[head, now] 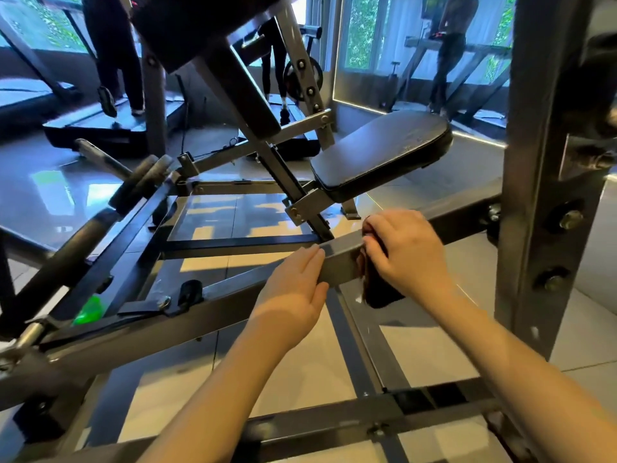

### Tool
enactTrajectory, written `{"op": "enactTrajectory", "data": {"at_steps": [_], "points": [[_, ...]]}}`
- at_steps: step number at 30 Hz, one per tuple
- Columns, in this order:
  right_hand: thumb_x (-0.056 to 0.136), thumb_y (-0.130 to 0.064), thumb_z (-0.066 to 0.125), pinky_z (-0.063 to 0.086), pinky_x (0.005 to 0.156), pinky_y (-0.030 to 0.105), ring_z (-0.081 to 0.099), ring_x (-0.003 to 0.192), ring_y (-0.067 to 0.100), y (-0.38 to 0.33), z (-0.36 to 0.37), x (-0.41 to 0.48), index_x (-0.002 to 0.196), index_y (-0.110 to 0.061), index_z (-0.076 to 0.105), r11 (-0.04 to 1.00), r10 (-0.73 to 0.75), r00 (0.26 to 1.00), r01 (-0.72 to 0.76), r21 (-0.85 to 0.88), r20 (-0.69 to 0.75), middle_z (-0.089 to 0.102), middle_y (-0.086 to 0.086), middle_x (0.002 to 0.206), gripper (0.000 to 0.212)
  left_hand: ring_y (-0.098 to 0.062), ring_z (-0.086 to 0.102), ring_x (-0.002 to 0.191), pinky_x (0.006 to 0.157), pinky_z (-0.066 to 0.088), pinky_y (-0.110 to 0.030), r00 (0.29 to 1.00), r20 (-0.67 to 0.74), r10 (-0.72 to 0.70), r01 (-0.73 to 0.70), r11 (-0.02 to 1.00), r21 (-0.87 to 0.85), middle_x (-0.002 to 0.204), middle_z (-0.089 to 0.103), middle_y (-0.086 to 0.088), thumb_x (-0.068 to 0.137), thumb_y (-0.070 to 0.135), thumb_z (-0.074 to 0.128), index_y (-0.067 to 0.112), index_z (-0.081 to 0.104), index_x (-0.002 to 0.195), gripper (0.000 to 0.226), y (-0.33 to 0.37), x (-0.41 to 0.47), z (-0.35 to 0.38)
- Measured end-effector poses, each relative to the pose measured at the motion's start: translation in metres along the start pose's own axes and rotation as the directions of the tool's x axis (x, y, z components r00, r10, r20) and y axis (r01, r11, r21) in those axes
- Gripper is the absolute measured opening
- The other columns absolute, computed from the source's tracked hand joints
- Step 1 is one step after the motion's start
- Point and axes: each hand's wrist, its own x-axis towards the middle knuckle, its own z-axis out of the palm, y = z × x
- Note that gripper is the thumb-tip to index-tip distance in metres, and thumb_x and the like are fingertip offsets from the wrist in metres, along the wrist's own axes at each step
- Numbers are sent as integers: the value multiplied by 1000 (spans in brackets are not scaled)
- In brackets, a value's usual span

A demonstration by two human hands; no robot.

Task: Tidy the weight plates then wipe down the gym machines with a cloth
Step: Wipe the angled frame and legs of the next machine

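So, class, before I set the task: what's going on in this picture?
A person is wiping the slanted grey frame bar of a gym machine. The right hand grips a dark cloth pressed against the bar, while the left hand rests flat on the same bar beside it. The black seat pad sits just beyond.

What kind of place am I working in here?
Most likely a gym: a padded seat on a steel machine frame, a weight plate behind it, and treadmills by the windows.
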Motion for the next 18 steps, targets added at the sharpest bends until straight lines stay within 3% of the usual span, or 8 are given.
{"op": "enactTrajectory", "data": {"at_steps": [3,5,7,9,10,12,15,18], "points": [[93,-41,24,37,96,39,54,91,24,17,-10,10,93,-13,63,962,272,962,-273,-13,-36,61,5,90,47,-12,20,143,118,17,-30,1000,8,-18,18,1000,-11,158,17,8,102,31,40,25,15,153,57,3,1,0],[95,-36,27,33,104,42,52,97,27,0,-2,8,94,-11,60,923,377,922,-382,-47,-88,58,7,94,40,-13,22,143,118,19,-30,1000,7,-20,20,1000,-15,158,19,7,102,31,41,24,15,153,58,6,2,1],[95,-32,34,34,104,43,53,99,26,-17,7,2,94,-12,59,949,313,946,-315,-23,-82,58,7,95,32,-13,25,141,117,20,-30,1000,-3,-9,9,1000,-13,156,21,6,101,31,43,23,17,152,58,9,4,1],[94,-34,34,38,100,41,55,96,25,-15,5,-2,95,-12,62,988,157,988,-157,-13,-1,61,5,95,35,-12,23,141,116,18,-28,1000,0,8,-8,1000,-20,157,20,5,102,31,43,23,17,152,57,12,6,1],[95,-36,32,38,99,40,56,97,25,-6,1,1,96,-12,63,989,146,989,-146,-20,26,61,5,96,39,-12,22,142,116,17,-28,1000,3,12,-12,1000,-27,157,19,6,102,31,42,23,17,153,57,14,7,1],[99,-34,33,34,106,41,51,112,28,11,-9,8,103,-9,64,954,298,954,-297,-46,35,58,10,111,40,-12,19,143,116,16,-27,1000,8,19,-19,999,-34,158,17,7,102,32,40,23,15,153,57,16,9,1],[103,-26,39,25,116,46,33,134,33,14,-11,13,115,-5,61,834,542,840,-542,-101,-24,43,18,135,32,-12,16,145,117,15,-28,1000,14,16,-15,999,-33,159,14,8,103,32,40,24,13,153,58,17,10,3],[100,-27,38,24,115,50,45,124,38,-1,-4,4,113,-4,61,898,438,899,-438,-34,-22,54,20,122,35,-11,17,144,117,16,-28,1000,13,14,-14,999,-40,159,15,9,102,32,41,25,13,153,58,14,11,5]]}}
